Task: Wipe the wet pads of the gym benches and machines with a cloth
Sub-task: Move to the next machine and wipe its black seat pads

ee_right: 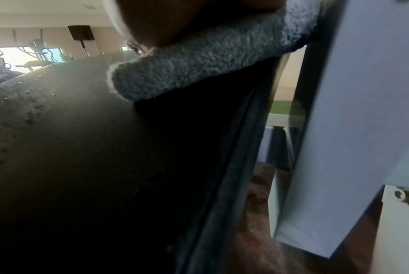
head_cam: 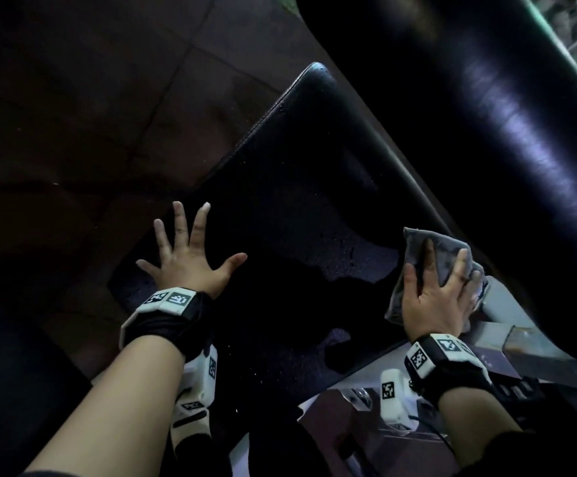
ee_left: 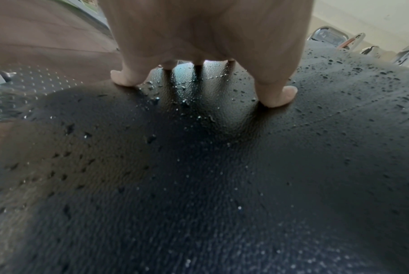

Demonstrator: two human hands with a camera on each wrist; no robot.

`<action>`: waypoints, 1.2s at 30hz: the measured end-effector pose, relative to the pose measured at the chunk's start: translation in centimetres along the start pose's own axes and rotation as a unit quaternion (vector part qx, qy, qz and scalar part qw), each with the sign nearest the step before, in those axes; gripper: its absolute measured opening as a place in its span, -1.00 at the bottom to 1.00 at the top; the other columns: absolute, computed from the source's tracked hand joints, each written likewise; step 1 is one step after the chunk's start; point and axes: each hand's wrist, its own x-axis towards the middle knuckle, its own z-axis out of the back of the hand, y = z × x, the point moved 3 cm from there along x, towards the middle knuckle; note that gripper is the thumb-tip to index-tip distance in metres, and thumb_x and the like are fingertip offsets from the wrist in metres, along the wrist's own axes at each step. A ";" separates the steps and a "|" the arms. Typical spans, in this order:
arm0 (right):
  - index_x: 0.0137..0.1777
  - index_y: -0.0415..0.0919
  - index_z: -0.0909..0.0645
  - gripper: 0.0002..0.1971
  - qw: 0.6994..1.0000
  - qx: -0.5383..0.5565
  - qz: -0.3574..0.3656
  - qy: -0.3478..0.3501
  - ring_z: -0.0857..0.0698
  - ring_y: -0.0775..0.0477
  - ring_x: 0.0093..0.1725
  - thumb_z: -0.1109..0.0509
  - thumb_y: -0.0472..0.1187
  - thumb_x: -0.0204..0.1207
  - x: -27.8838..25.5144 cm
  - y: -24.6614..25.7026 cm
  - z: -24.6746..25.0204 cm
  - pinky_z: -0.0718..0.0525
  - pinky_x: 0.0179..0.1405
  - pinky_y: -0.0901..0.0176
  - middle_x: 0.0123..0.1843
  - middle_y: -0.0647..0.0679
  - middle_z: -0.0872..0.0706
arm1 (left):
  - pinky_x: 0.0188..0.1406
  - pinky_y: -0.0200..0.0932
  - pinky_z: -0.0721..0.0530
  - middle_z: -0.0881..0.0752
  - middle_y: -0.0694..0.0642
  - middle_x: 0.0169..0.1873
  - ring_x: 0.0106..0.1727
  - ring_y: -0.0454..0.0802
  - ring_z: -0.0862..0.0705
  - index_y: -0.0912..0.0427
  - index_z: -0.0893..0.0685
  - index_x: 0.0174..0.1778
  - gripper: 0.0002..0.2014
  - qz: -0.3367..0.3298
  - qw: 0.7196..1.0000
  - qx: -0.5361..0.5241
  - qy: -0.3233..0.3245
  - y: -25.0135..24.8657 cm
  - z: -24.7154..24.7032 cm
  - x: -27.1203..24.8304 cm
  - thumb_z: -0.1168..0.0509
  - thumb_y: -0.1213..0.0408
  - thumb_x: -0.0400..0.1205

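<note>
A black seat pad (head_cam: pixel 297 187) runs from lower centre to upper centre, dotted with water drops (ee_left: pixel 184 100). My left hand (head_cam: pixel 190 249) lies flat on its left part with fingers spread wide; the fingertips (ee_left: pixel 126 79) press on the wet surface. My right hand (head_cam: pixel 431 297) presses a grey cloth (head_cam: pixel 447 259) onto the pad's right edge, fingers spread over it. The right wrist view shows the fluffy cloth (ee_right: pixel 198 74) folded under my palm, lying on the pad (ee_right: pixel 69 148) beside its seam.
A large black back pad (head_cam: pixel 486 115) rises at the upper right, close to my right hand. A pale metal frame (head_cam: pixel 521 342) (ee_right: pixel 351 129) stands just right of the cloth. Reddish-brown floor tiles (head_cam: pixel 91 115) lie to the left. Other gym machines (ee_right: pixel 39 53) stand far off.
</note>
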 end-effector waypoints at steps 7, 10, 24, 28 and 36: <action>0.62 0.23 -0.13 -0.47 0.999 -0.010 -0.038 -0.006 -0.13 -0.33 0.58 0.09 0.24 0.65 3.2 2.0 2.0 -0.08 0.52 -0.26 0.65 -0.20 -0.14 | 0.43 0.65 0.08 0.44 -0.21 0.60 0.65 0.08 0.38 -0.42 0.24 0.59 -0.05 -0.002 1.000 0.002 -0.002 0.1 -0.1 0.1 -0.22 -0.42 0.41; 0.58 0.15 -0.26 -0.49 0.997 0.029 -0.075 0.005 -0.30 -0.37 0.52 0.12 0.22 0.68 4.5 3.6 3.2 -0.22 0.45 -0.26 0.57 -0.24 -0.35 | 0.43 0.66 0.07 0.44 -0.21 0.61 0.65 0.08 0.38 -0.42 0.25 0.59 -0.05 -0.001 1.000 0.006 -0.006 0.1 -0.1 0.1 -0.22 -0.42 0.41; 0.57 0.28 -0.26 -0.48 0.962 -0.042 0.265 -0.043 -0.23 -0.42 0.57 0.00 0.17 0.59 6.0 18.5 1.8 -0.15 0.46 -0.38 0.67 -0.02 -0.20 | 0.42 0.65 0.06 0.51 -0.21 0.57 0.64 0.10 0.42 -0.43 0.33 0.56 -0.05 0.000 1.000 0.022 0.008 0.3 -0.3 0.1 -0.14 -0.47 0.40; 0.53 0.31 -0.33 -0.51 0.923 -0.088 0.373 -0.046 -0.18 -0.36 0.60 -0.07 0.17 0.57 3.5 14.2 0.1 -0.16 0.52 -0.40 0.66 0.01 -0.24 | 0.43 0.64 0.09 0.51 -0.24 0.56 0.63 0.09 0.43 -0.45 0.31 0.56 -0.05 0.000 1.000 0.009 0.006 0.2 -0.2 0.0 -0.14 -0.47 0.38; 0.55 0.11 -0.37 -0.41 0.974 -0.041 0.224 -0.014 -0.36 -0.41 0.44 0.01 0.18 0.52 5.1 7.7 2.2 -0.40 0.36 -0.28 0.58 -0.21 -0.38 | 0.43 0.63 0.09 0.50 -0.24 0.57 0.64 0.08 0.42 -0.46 0.31 0.55 -0.05 0.001 1.000 0.008 0.005 0.1 -0.1 0.0 -0.14 -0.47 0.38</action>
